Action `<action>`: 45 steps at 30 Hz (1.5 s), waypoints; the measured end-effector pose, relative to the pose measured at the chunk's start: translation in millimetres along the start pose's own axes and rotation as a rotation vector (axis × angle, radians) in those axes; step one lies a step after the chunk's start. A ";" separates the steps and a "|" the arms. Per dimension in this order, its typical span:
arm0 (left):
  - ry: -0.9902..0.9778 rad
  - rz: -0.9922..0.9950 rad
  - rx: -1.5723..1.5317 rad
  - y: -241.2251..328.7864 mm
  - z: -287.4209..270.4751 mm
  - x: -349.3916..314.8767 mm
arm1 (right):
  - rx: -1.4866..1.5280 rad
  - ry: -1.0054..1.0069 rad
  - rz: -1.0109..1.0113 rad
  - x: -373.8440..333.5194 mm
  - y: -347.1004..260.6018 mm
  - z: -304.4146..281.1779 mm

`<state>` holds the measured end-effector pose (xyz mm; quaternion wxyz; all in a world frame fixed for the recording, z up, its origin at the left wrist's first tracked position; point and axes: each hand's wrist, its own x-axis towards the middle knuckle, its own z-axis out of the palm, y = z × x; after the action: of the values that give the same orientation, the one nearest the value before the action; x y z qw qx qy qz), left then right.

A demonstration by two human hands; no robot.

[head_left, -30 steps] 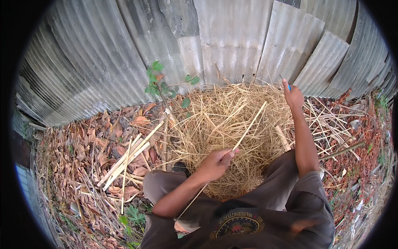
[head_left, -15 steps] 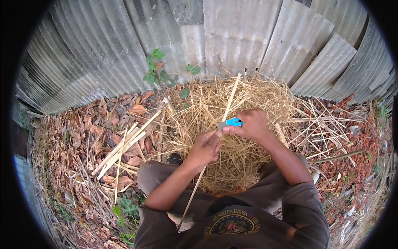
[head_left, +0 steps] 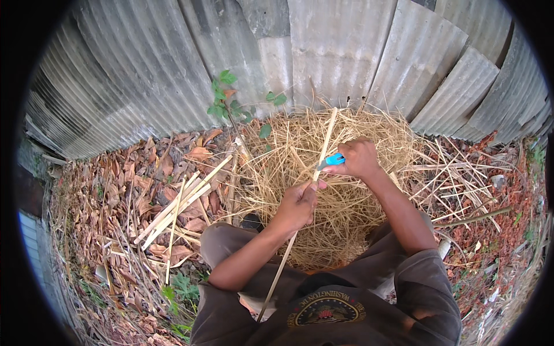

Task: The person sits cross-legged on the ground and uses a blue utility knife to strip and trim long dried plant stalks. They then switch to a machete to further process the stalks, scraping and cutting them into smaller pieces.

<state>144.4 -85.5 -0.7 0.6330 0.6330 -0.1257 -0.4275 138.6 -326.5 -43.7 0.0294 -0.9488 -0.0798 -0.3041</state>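
Note:
A long, pale strip of split wood or bamboo (head_left: 327, 136) runs from above my hands down toward my lap. My left hand (head_left: 297, 206) is closed around it near its middle. My right hand (head_left: 359, 158) grips a knife with a bright blue handle (head_left: 334, 159). Its grey blade meets the strip just above my left hand, at a slant across it. Part of the handle is hidden inside my right fingers. Below both hands lies a heap of thin, straw-coloured shavings (head_left: 340, 225).
Several split strips (head_left: 179, 207) lie on dry brown leaves to the left. More thin sticks (head_left: 456, 173) are scattered at the right. A corrugated metal fence (head_left: 340, 52) stands behind the heap, with a small leafy plant (head_left: 222, 98) before it.
The knife has moved slightly up along the strip and to the right, and its blade is now tilted more steeply. My left hand still holds the strip. The whole view has shifted a little.

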 end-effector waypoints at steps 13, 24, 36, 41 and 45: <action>-0.116 -0.118 -0.029 -13.9 13.8 -5.5 | -0.090 -0.005 0.151 -17.4 72.5 15.9; -0.171 -0.180 -0.099 -13.8 21.2 -8.9 | -0.148 -0.043 0.138 -27.9 101.8 6.0; -0.100 -0.246 -0.313 -47.8 5.9 -89.7 | -0.049 -0.304 1.194 -82.8 172.2 -36.5; -0.012 0.002 -0.228 7.9 22.3 -50.4 | 0.206 -0.353 0.859 8.8 62.4 -57.9; 0.003 0.082 -0.054 34.2 22.9 -11.8 | 0.216 -0.189 0.587 6.0 13.9 -73.4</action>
<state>134.3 -98.8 38.7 0.6671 0.6105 -0.1390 -0.4037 103.8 -347.0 19.4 0.2087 -0.9467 0.1630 -0.1831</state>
